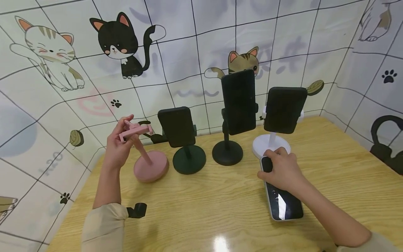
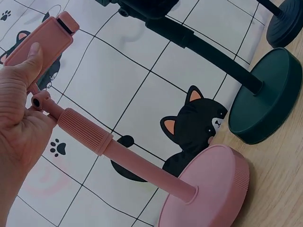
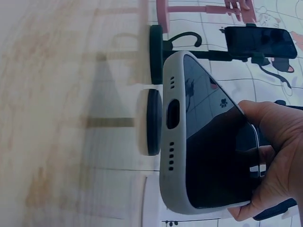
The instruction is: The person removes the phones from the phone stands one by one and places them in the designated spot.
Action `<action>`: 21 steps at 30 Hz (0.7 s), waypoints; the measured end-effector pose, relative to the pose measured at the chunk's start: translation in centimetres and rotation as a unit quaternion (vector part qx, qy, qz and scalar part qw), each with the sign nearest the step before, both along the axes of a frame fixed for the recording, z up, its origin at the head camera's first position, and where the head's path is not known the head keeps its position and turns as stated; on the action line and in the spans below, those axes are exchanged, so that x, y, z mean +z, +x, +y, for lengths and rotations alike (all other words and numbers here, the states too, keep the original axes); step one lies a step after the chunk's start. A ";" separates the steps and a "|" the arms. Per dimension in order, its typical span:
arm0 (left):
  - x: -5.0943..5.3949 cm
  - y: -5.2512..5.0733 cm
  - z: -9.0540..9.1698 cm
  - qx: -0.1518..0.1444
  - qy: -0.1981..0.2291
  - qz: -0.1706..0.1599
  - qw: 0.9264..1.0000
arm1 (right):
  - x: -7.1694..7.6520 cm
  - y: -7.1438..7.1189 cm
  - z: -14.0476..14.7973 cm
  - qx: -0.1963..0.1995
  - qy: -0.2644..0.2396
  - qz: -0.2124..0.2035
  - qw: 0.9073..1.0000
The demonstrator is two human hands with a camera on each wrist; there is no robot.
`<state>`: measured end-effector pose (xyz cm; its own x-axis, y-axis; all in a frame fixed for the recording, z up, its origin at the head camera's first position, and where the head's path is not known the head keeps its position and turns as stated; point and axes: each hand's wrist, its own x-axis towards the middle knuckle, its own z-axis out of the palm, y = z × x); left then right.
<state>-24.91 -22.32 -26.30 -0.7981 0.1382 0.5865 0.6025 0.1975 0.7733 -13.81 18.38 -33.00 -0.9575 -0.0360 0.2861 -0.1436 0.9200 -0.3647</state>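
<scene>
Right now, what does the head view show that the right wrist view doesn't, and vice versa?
Only the head view shows a beige fabric left sleeve and a small black object at its cuff.

Only the right wrist view shows the dark oblong port and small slots in the end of the pale-cased black phone.

Both show that phone gripped by the right hand, the left hand at least partly, the pink round-based stand it holds, the green round-based stand and the black round-based stand.
</scene>
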 end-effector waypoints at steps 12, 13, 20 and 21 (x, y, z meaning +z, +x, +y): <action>-1.1 -1.2 -0.5 0.021 -0.028 -0.039 0.999 | -1.4 -0.5 -0.2 0.007 0.005 0.002 1.000; -1.2 -1.5 -0.5 0.019 -0.032 -0.041 0.998 | -1.5 -0.5 -0.2 0.006 0.005 -0.001 1.000; -2.0 -3.0 -0.9 0.005 -0.023 -0.054 0.998 | -2.1 -0.8 -0.7 0.014 0.005 -0.028 1.000; -2.1 -3.1 -0.9 -0.001 -0.015 -0.054 0.998 | -2.1 -0.9 -0.9 0.017 0.003 -0.033 0.999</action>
<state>-28.03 -23.25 -28.37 -0.8564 0.1568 0.4919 0.5158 0.2201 0.8279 -14.68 17.52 -35.10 -0.9726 -0.0709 0.2216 -0.1510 0.9170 -0.3693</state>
